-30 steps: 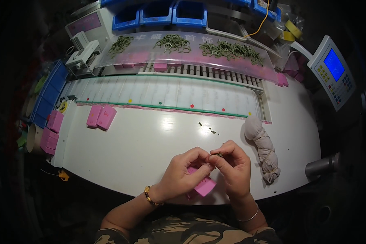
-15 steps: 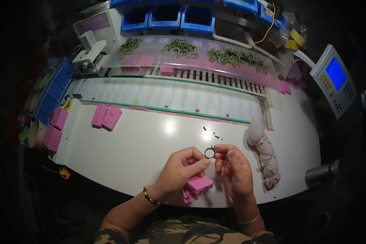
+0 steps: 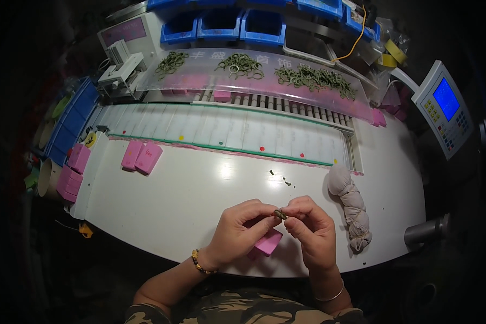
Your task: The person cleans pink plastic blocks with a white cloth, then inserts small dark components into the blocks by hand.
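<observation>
A small dark green ring (image 3: 279,214) is pinched between the fingertips of both hands, above the near part of the white table. My left hand (image 3: 236,229) grips its left side with thumb and forefinger. From the other side, my right hand (image 3: 312,229) holds it the same way. The ring is turned nearly edge-on, and fingers cover part of it. Below my left hand lies a pink block (image 3: 268,244), partly hidden by that hand. Several dark green scraps (image 3: 286,182) are scattered on the table just beyond my hands.
A tied beige cloth bundle (image 3: 355,208) lies to the right. Two pink blocks (image 3: 147,158) rest at the left. Farther back are a white slatted strip (image 3: 221,125) and a translucent shelf (image 3: 200,73) with piles of green rings (image 3: 316,77). A keypad display (image 3: 445,105) stands right.
The ring has turned from showing its round opening to nearly edge-on and dropped slightly. My right hand's fingers have closed in on it, and the hands are closer together.
</observation>
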Demonstrator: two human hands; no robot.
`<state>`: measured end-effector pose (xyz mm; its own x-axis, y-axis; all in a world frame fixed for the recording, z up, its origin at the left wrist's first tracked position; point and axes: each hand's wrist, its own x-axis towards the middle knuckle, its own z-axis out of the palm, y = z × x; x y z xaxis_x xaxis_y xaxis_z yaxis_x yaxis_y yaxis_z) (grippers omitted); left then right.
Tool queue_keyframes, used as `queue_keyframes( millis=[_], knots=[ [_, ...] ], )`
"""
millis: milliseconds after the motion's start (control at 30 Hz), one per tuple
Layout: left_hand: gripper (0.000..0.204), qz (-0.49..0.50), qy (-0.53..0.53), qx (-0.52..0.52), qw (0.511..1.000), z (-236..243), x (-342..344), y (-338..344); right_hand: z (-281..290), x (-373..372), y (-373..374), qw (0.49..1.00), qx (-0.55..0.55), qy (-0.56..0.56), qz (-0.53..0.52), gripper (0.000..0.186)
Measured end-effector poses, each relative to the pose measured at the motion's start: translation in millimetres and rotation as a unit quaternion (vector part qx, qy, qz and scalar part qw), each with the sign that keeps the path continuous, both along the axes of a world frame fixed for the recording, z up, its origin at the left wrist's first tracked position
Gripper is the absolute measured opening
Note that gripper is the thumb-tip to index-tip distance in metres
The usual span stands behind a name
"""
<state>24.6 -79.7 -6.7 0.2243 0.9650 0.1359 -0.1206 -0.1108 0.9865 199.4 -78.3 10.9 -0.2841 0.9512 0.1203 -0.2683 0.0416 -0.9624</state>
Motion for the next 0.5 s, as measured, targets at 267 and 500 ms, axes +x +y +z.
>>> queue_keyframes(
  millis=[267, 500],
  knots=[
    [0.016, -0.019, -0.049, -0.072, 0.996, -1.8, -1.7, -0.5, 4.9, -1.7, -3.0, 0.999, -0.05, 0.018, -0.002, 0.022],
    [0.017, -0.041, -0.052, -0.079, 0.995, -3.4, -2.3, 1.3, 3.8, -1.1, -2.9, 0.994, -0.103, 0.029, -0.03, 0.028]
  ],
)
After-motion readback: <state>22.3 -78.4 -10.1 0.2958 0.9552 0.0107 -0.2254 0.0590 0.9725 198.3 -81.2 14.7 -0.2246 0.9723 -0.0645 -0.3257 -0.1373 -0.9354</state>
